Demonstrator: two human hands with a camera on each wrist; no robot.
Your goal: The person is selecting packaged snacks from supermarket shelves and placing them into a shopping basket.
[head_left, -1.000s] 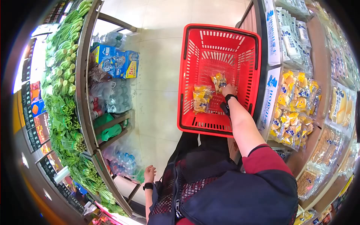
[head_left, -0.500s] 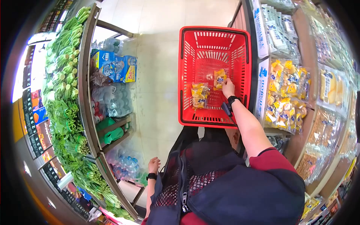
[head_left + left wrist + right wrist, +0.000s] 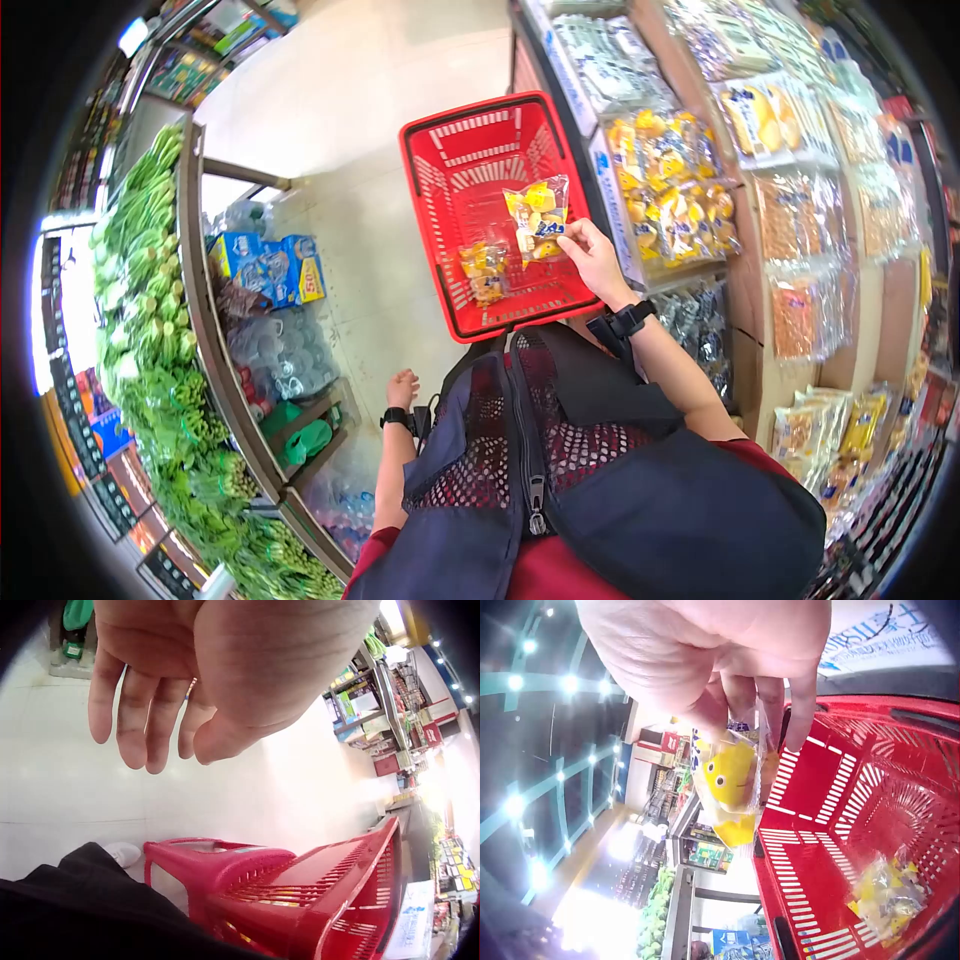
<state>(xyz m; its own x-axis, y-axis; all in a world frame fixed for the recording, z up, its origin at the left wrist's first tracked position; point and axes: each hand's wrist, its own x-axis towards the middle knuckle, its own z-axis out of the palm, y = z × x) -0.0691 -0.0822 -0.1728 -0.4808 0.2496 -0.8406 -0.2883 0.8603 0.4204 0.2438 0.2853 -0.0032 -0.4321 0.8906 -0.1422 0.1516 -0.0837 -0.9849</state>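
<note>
My right hand [image 3: 597,262] pinches the edge of a clear-and-yellow packet of small buns [image 3: 541,212], held up over the red shopping basket [image 3: 420,180]. In the right wrist view the same packet [image 3: 731,780] hangs from thumb and fingers, a yellow face printed on it. A second bun packet [image 3: 485,272] lies at the bottom of the basket, towards my body. My left hand [image 3: 403,387] hangs by my side holding nothing; the left wrist view shows its fingers [image 3: 131,727] loose, above the floor.
The basket rests on a red stool [image 3: 217,862]. On the right, shelves carry more yellow bun packets [image 3: 670,180] and bagged breads [image 3: 765,120]. Leafy greens [image 3: 150,300] fill the left rack, with blue boxes [image 3: 265,268] and bottle packs [image 3: 285,355] below.
My right hand has lifted one bun packet from the basket's bottom up towards me. The other packet stays inside. The head view has shifted, so the basket appears further left and tilted.
</note>
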